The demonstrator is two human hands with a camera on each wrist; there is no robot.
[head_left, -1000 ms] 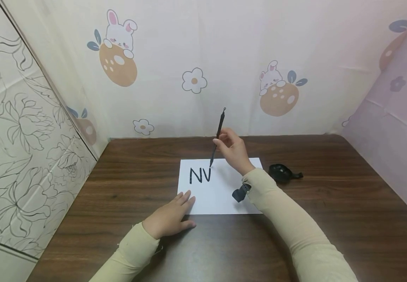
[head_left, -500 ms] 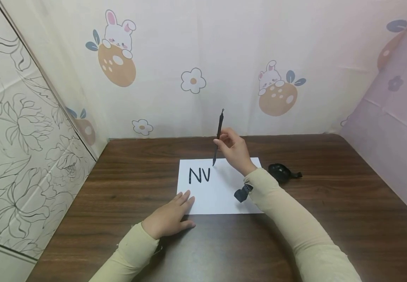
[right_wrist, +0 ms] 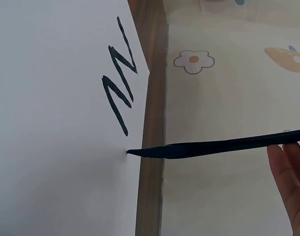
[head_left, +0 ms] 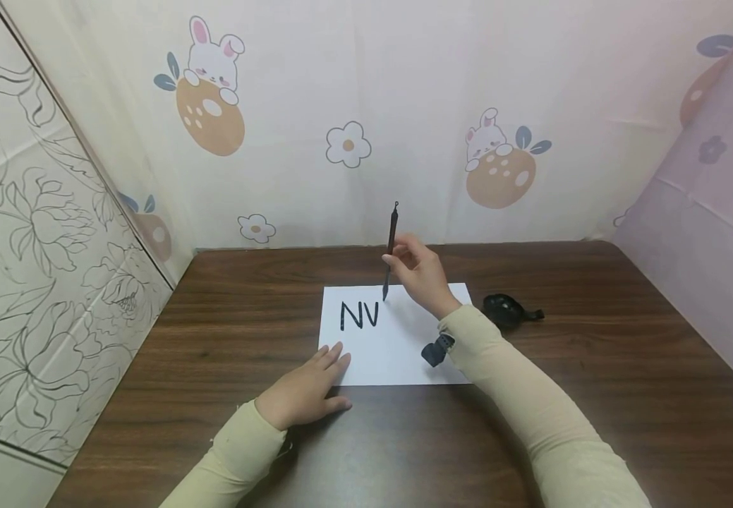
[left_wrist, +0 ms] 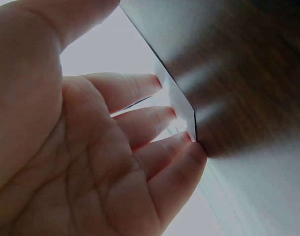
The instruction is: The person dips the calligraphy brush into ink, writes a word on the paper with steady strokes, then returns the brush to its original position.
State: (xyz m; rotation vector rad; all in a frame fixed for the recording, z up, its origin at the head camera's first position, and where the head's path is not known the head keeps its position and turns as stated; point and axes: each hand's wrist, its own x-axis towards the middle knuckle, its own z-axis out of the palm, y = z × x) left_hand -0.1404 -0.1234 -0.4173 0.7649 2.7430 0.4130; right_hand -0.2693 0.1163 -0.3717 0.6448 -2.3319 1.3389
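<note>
My right hand pinches a black writing brush by its handle, held nearly upright above the sheet of white paper. In the right wrist view the tip of the brush meets the paper beside the black strokes, or stands very close to it. Seen from the head, these strokes look like an N and a V near the top left of the sheet. Over the lower left corner of the paper lies my left hand, fingers extended and fingertips on the sheet.
A small black dish with a stubby handle stands just right of the paper on the brown wooden table. Behind the table hangs a patterned curtain. A panel with flower line drawings rises at the left.
The brush tip has left the top of the V's right stroke, shifted slightly right, then dipped toward the paper. The brush now stands more upright. My left hand stays put.
</note>
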